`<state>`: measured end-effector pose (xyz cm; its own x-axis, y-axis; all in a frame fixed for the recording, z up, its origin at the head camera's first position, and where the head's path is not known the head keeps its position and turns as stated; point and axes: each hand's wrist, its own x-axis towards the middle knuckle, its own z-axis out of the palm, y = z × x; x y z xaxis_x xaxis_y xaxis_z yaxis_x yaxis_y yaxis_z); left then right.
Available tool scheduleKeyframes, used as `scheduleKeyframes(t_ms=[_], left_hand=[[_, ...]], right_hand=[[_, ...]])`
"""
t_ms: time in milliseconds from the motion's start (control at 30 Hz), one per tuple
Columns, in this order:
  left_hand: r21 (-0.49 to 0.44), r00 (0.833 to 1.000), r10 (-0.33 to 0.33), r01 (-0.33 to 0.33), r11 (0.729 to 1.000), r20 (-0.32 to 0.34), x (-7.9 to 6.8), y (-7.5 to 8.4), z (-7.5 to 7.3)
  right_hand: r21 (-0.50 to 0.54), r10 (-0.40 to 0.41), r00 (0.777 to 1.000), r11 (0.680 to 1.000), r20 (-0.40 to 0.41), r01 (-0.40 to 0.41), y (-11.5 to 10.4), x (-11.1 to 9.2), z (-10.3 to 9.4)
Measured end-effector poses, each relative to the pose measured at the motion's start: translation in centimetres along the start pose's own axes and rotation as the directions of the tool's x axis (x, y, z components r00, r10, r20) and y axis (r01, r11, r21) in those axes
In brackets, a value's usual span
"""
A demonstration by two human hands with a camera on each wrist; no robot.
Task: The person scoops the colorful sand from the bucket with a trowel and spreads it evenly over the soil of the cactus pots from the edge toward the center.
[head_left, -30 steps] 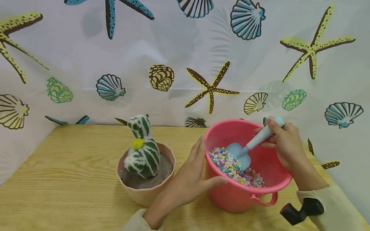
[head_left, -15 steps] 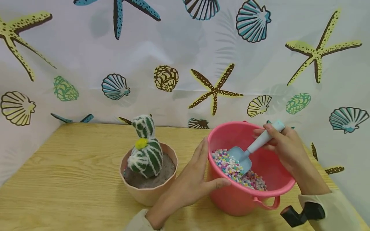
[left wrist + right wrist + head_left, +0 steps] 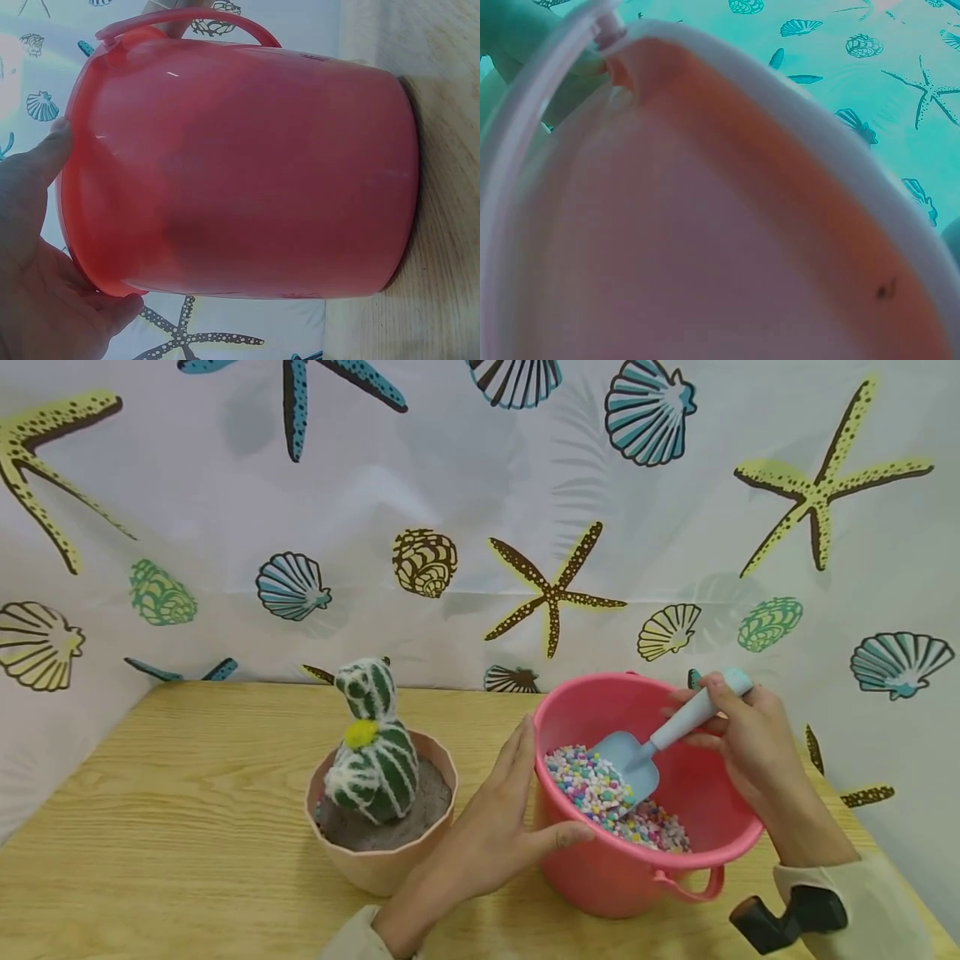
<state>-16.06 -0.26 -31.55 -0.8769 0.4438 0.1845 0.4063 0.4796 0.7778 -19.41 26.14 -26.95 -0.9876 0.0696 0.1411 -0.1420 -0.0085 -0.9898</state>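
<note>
A light-blue toy shovel [image 3: 632, 758] dips into small multicoloured pebbles [image 3: 592, 781] inside a pink bucket [image 3: 611, 881], which stands on the table. My right hand [image 3: 757, 752] grips the shovel's handle over the bucket's right side. The blade lies tilted on the pebbles, its lower tip among them. My left hand [image 3: 491, 827] rests against the bucket's left side, fingers straight along the rim and thumb stretched over its front. In the left wrist view, that hand [image 3: 45, 225] spans the rim end of the bucket [image 3: 262, 172]. Only the bucket's wall [image 3: 667, 247] fills the right wrist view; the shovel is hidden there.
Left of the bucket stands a pale peach pot [image 3: 363, 864] with grey filling and a knitted-looking cactus [image 3: 378, 768] bearing a yellow flower. My left forearm overlaps the pot's right side. A shell-and-starfish cloth [image 3: 450, 468] hangs behind the wooden table [image 3: 187, 777].
My right hand has shifted the shovel slightly right within the bucket, its blade still at the pebbles. The left hand keeps its place on the rim. The head view sways a little.
</note>
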Motion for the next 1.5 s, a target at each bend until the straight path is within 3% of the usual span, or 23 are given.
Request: scheduleKeyframes(t_ms=[367, 500, 633, 767, 900, 1067, 1167, 1333, 1500], left_hand=[[-0.007, 1.000, 0.007, -0.007, 1.000, 0.009, 0.2, 0.0, 0.1], [-0.011, 1.000, 0.007, -0.007, 1.000, 0.008, 0.2, 0.0, 0.1], [-0.014, 1.000, 0.011, -0.010, 1.000, 0.009, 0.2, 0.0, 0.2], [-0.015, 1.000, 0.021, -0.021, 1.000, 0.003, 0.2, 0.0, 0.1], [-0.017, 0.999, 0.046, -0.046, 0.999, -0.010, 0.3, 0.0, 0.0], [-0.054, 0.997, 0.081, -0.082, 0.995, -0.012, 0.9, -0.2, 0.2], [-0.100, 0.995, 0.099, -0.100, 0.990, -0.014, 1.6, -0.4, 0.3], [-0.123, 0.995, 0.100, -0.100, 0.987, -0.007, 2.4, -0.7, 0.5], [-0.117, 0.997, 0.079, -0.081, 0.990, -0.016, 2.5, -0.5, 0.4]], right_hand=[[0.023, -0.057, 0.994, 0.998, -0.092, 0.059, 0.1, -0.3, -0.2], [-0.118, -0.091, 0.989, 0.990, -0.114, 0.077, 0.0, -0.3, 0.0], [-0.279, -0.120, 0.992, 0.955, -0.044, 0.103, 0.0, -0.2, 0.3], [-0.272, -0.127, 0.992, 0.954, 0.001, 0.122, -0.2, -0.2, 0.6], [-0.161, -0.107, 0.994, 0.982, -0.026, 0.102, -0.2, -0.2, 0.8], [0.018, -0.018, 1.000, 1.000, -0.011, 0.019, -0.3, 0.1, 0.3], [0.125, 0.026, 0.999, 0.992, 0.020, -0.028, -0.3, 0.3, -0.2], [0.188, 0.103, 0.994, 0.976, 0.038, -0.108, -0.1, 0.8, -0.8], [0.320, 0.143, 0.989, 0.936, 0.031, -0.145, -0.2, 1.2, -1.3]])
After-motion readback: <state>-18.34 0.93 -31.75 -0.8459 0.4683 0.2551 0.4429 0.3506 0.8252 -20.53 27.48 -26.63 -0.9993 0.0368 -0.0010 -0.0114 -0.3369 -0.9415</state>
